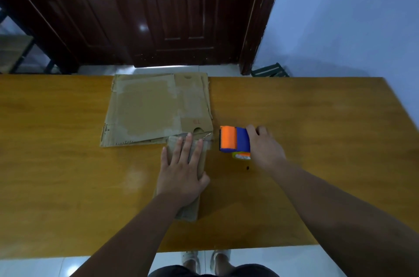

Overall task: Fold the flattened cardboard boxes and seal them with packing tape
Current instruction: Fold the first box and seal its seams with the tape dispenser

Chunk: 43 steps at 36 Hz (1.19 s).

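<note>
Pressing narrow cardboard piece (189,211) with flat left hand (181,170), gripping tape dispenser (234,140) in right hand (264,147); leaving far flattened boxes (156,108) unfolded, unsealed.

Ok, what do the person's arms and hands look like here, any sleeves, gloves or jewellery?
The left hand and right hand are bare: no gloves, rings or watch visible. The left forearm and right forearm are uncovered to the frame edge, with no sleeve, wristband or marking in view.
</note>
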Available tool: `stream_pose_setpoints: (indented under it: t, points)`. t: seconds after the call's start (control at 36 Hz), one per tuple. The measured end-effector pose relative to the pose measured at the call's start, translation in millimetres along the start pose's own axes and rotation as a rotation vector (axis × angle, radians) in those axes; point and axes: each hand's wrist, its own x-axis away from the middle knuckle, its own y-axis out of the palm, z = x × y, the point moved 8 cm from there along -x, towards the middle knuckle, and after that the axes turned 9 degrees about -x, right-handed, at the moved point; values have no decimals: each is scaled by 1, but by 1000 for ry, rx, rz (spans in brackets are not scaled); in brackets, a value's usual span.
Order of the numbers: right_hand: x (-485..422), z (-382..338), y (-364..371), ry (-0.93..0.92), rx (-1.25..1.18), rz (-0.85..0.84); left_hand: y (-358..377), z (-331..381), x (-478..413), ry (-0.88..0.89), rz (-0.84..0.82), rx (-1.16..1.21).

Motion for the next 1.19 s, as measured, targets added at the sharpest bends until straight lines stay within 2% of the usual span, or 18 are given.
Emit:
stream_pose_setpoints:
  t: [0.11,0.31,0.44,0.56,0.61,0.78,0.92,1.08,1.19]
  points:
    - [2,-4,3,32,100,12,-2,1,0,-4,0,-4]
    - [1,-11,7,101,100,-44,-3,0,-1,-7,-27,-24]
    - [5,8,2,118,-229,-109,-1,-1,-1,0,-39,-8]
    - [11,22,-21,43,-463,-29,-1,0,-2,2,-34,7]
    - [13,27,-29,23,-479,2,0,0,-2,5,-43,4]
    - [15,9,-30,-63,-70,28,0,0,-3,3,-55,-10]
    - [14,-8,-18,-28,201,-4,0,3,-3,13,-55,-27]
    - [18,-6,-10,65,293,-52,0,3,-3,7,-43,-35]
    - [15,-18,-8,49,348,-84,0,1,-4,5,-36,-34]
